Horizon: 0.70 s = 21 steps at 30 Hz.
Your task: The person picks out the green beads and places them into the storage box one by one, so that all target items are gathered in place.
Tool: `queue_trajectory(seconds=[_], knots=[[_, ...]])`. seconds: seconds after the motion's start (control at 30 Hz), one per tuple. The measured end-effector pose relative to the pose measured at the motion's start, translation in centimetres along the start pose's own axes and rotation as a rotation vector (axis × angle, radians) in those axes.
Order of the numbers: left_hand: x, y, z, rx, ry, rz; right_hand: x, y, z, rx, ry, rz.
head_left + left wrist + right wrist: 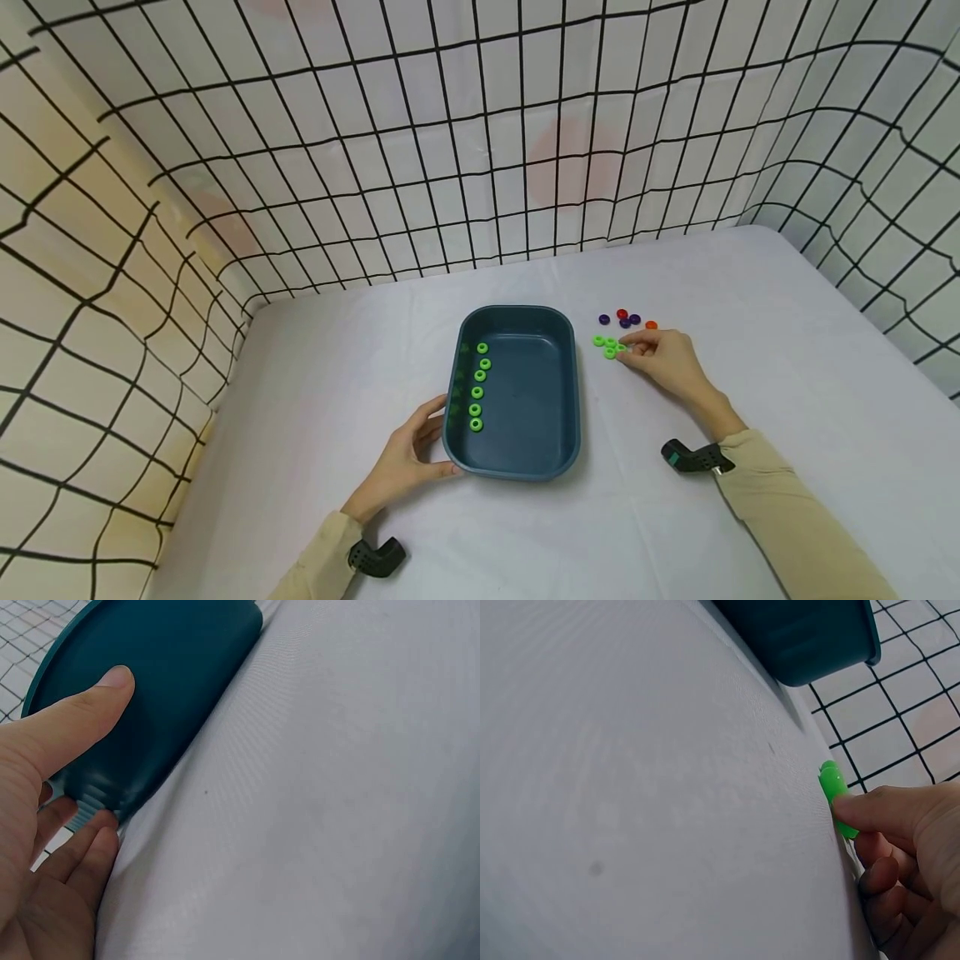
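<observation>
Our wide-spread left hand [399,461] holds the tray [528,396]; our nearly closed right hand [667,364] pinches 1 green ring [832,782]. A bump could scatter the 3 other rings [611,342] beside it.

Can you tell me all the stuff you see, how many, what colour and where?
Deep rectangular tray with rounded corners: one, dark teal-blue, on the cloth
Small shiny rings in the tray: six, bright green, along its left side
Small shiny rings outside: at least four, bright green, right of the tray
Small round pieces: three, purple, beyond those rings
Small round piece: one, red, among the purple
Small round piece: one, orange, right of the purple
Cloth surface: one, white, underneath
Wire grid: black, far and both sides
Wrist devices: two, black, one per wrist
Sleeves: two, tan, on the arms
Left hand: one, holding the tray
Right hand: one, pinching a green ring
</observation>
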State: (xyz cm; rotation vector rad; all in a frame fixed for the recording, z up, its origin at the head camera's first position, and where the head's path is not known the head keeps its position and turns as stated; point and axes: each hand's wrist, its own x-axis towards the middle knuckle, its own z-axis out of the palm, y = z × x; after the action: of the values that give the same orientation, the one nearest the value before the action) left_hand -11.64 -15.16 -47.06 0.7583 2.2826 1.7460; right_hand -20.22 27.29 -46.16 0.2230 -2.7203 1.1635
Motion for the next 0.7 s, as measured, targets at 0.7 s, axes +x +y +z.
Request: queue_trajectory(seconds=[0.7], knots=[[0.1,0.0,0.1,0.005,0.003,-0.017,0.9,-1.4,-0.9,-0.030,0.009,0.021]])
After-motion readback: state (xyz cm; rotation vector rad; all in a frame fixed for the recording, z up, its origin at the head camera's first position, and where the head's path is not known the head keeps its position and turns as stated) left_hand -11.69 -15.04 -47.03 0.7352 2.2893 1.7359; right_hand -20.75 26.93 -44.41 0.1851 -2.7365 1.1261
